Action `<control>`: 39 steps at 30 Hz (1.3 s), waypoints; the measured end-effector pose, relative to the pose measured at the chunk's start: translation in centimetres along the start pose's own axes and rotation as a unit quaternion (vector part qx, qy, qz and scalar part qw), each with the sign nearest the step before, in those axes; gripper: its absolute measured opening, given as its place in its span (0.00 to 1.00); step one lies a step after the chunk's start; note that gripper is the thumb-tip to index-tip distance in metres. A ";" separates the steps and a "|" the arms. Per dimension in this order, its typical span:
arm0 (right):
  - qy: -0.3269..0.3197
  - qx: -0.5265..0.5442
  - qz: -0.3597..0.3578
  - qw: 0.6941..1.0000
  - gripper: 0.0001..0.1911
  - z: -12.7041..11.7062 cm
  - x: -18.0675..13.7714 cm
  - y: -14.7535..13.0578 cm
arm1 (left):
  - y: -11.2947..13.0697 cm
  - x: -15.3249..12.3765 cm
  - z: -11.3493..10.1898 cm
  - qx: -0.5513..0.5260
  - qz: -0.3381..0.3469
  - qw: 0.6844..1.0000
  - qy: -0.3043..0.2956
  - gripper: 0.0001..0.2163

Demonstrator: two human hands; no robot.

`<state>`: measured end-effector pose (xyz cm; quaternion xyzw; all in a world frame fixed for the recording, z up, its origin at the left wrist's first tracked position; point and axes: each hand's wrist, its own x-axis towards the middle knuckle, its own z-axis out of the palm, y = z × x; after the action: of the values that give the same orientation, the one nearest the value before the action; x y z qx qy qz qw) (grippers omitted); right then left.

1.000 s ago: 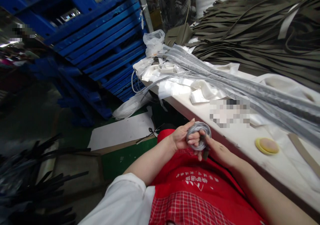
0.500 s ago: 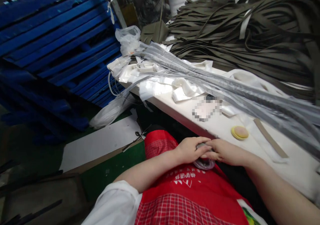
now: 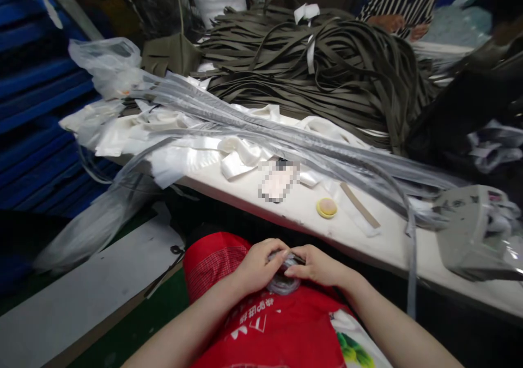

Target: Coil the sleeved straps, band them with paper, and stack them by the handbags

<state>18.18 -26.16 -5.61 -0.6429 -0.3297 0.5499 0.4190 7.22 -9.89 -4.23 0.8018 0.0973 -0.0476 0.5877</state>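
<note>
A coil of clear, greyish strip [image 3: 283,285] rests over the lap of the red apron [image 3: 286,335]. My left hand [image 3: 261,261] is closed around its left side, thumb over the top. From the other side my right hand [image 3: 316,265] grips the coil's upper right, with thumb and fingers curled in. The fingertips of both hands nearly meet, and they cover part of the coil. Just beyond my hands runs the front edge of the white table [image 3: 232,193].
On the table lie a blurred-out flat item [image 3: 279,180], a yellow-rimmed round piece [image 3: 327,207], a beige strip [image 3: 359,204] and long grey strips [image 3: 253,122]. Behind is a heap of dark straps [image 3: 327,79]. A grey machine [image 3: 461,231] stands right; another person's hands [image 3: 392,23] show at the back.
The view has swung right, bringing the grey machine and another person into sight. My hands have parted slightly, exposing more of the coil between them.
</note>
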 end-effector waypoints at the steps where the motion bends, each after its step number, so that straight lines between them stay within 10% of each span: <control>1: 0.002 -0.007 0.001 1.000 0.22 0.0 -0.2 -0.4 | 0.3 0.1 -0.1 0.021 0.009 1.000 -0.015 0.12; 7: 0.162 -0.196 -0.019 0.967 0.17 -3.5 -3.5 -3.7 | 0.1 -0.4 0.7 0.035 -0.032 0.999 -0.001 0.16; 11: 0.470 -0.370 0.004 0.801 0.14 -9.5 -5.6 -2.6 | 0.0 -0.5 1.0 0.031 -0.041 0.998 0.022 0.17; 13: 0.509 -0.476 0.058 0.715 0.14 -11.8 -5.9 -1.0 | 0.1 -0.4 1.0 0.032 -0.040 0.998 0.025 0.17; 16: 0.492 -0.551 0.097 0.667 0.14 -13.2 -5.7 0.9 | 0.2 -0.3 0.9 0.028 -0.041 0.998 0.031 0.17; 31: 0.574 -0.498 0.085 0.644 0.19 -12.8 -7.4 -1.2 | -0.2 -0.7 0.7 0.002 -0.039 0.998 0.047 0.16; 33: 0.552 -0.431 0.044 0.712 0.18 -10.4 -8.2 -3.2 | -0.2 -0.7 0.6 -0.009 -0.053 0.998 0.039 0.17; 36: 0.352 -0.364 -0.034 0.862 0.16 -6.5 -8.3 -5.7 | -0.3 -0.8 0.7 -0.029 -0.083 0.996 0.030 0.19; 39: 0.157 -0.362 -0.040 0.918 0.15 -3.5 -7.3 -6.3 | -0.8 -0.8 0.9 -0.035 -0.099 0.994 0.025 0.22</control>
<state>20.55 -30.49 3.40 -0.8153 -0.4614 0.2676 0.2255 6.32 -10.58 -5.11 0.7679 0.1921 -0.0820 0.6056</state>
